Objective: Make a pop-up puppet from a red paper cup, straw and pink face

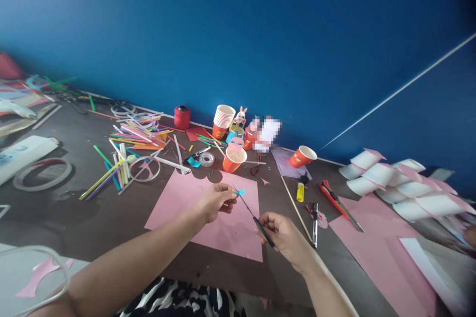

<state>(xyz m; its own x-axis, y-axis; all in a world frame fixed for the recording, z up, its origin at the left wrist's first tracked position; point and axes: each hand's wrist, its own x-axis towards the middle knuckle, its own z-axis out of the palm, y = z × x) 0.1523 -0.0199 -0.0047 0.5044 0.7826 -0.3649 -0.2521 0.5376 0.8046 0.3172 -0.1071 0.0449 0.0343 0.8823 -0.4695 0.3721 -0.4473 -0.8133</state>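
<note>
My left hand (220,202) pinches a small blue paper piece (241,192) over the pink sheet (178,203). In my right hand (284,235) are black-handled scissors (263,232), their blades pointing up and left to the blue piece. Whether the blades are cutting into it is too small to tell. Just beyond my hands stands an orange paper cup (234,161) with a pink cut-out face at its back rim. Beside that cup lie a tape roll (207,159) and another scrap of blue paper (193,162).
Colourful straws (141,131) are heaped at the left. A cup stack (223,121) and a red thread spool (182,117) stand by the blue wall. To the right lie a wooden stick (295,208), a red utility knife (340,204) and white paper rolls (372,178).
</note>
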